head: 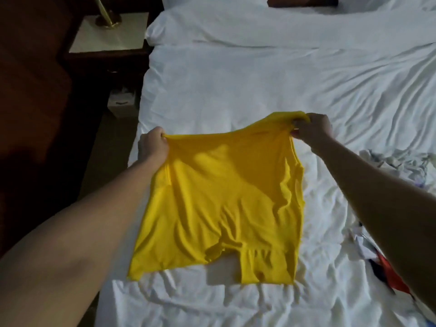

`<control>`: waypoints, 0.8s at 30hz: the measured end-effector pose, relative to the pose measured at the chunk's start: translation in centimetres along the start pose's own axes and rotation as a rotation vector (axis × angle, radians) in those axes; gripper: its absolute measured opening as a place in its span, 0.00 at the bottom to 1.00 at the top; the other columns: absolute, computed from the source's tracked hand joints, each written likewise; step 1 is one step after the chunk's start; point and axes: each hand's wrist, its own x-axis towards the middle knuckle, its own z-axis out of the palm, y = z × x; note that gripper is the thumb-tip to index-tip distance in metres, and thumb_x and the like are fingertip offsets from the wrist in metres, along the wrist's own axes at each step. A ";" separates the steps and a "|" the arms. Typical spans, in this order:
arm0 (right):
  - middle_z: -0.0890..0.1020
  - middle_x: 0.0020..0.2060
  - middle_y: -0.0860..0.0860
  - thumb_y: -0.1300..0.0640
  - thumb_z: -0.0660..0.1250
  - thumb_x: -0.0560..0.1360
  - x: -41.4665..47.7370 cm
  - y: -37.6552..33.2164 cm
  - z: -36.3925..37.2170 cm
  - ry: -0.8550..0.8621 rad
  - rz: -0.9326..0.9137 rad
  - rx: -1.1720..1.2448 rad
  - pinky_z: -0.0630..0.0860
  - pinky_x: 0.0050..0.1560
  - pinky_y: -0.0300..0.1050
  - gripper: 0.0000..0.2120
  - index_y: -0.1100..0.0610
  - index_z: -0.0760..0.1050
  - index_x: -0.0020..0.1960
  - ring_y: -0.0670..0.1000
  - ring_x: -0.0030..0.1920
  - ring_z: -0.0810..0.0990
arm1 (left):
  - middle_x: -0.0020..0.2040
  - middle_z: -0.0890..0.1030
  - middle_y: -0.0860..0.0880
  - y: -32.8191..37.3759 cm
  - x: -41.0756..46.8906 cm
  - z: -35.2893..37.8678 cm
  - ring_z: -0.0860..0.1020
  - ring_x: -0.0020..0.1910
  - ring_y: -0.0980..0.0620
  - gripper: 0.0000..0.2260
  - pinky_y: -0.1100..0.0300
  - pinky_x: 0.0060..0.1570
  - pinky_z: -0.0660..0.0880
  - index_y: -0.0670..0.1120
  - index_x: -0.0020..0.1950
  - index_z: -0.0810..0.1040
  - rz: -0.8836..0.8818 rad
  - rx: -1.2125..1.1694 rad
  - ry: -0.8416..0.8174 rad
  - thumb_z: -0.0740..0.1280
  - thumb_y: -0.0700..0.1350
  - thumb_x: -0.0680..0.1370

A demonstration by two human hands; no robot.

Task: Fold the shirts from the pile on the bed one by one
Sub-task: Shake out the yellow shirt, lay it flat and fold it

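You hold the yellow shirt [219,197] by its far edge, stretched between your two hands. Your left hand [152,146] is curled in a fist round one corner of the cloth. Your right hand [311,128] pinches and bunches the other corner, a little higher and farther up the bed [259,79]. The shirt's near part lies on the white sheet, toward the bed's left side. Its lower edge is crumpled, with a fold turned up near the middle; this may be a sleeve or the hem, as the creases make it hard to tell.

A small pale box [122,102] stands in the dim gap on the floor beside the bed, and what it holds cannot be made out. Beyond it, the pale tabletop [111,36] of a dark nightstand carries a brass lamp base [108,20], whose stem is cut off by the top edge.

The pile of clothes [401,164] lies on the bed to your right, apart from the yellow shirt. You see white and grey cloth, then red and dark patches nearer you. Your right forearm covers part of it and the picture's edge cuts off the rest.
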 end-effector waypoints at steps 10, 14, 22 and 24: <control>0.78 0.68 0.58 0.52 0.75 0.77 -4.8 14.5 7.7 -0.245 0.080 -0.227 0.76 0.64 0.52 0.30 0.55 0.70 0.76 0.59 0.65 0.80 | 0.74 0.71 0.41 -9.6 -9.5 12.5 0.70 0.74 0.39 0.28 0.45 0.71 0.69 0.44 0.78 0.69 0.046 -0.001 -0.354 0.71 0.43 0.79; 0.70 0.72 0.66 0.51 0.77 0.74 -13.4 24.3 7.9 -0.179 0.243 -0.482 0.69 0.69 0.61 0.39 0.61 0.63 0.77 0.68 0.71 0.70 | 0.77 0.70 0.43 -13.2 -19.1 16.7 0.69 0.75 0.41 0.33 0.47 0.72 0.68 0.48 0.75 0.74 0.160 0.082 -0.573 0.79 0.54 0.73; 0.84 0.49 0.63 0.43 0.72 0.75 -23.6 32.4 7.6 -0.253 0.456 -0.263 0.79 0.52 0.57 0.22 0.62 0.80 0.56 0.65 0.54 0.82 | 0.49 0.81 0.43 -15.8 -25.6 17.5 0.81 0.44 0.36 0.14 0.46 0.35 0.79 0.46 0.49 0.81 0.413 0.352 -0.419 0.80 0.38 0.68; 0.85 0.45 0.60 0.39 0.70 0.71 -23.6 32.5 6.1 -0.188 0.464 -0.055 0.82 0.49 0.62 0.24 0.60 0.81 0.51 0.63 0.48 0.84 | 0.39 0.80 0.41 -15.1 -25.0 15.6 0.80 0.37 0.35 0.12 0.47 0.30 0.76 0.44 0.48 0.78 0.375 0.313 -0.365 0.77 0.34 0.70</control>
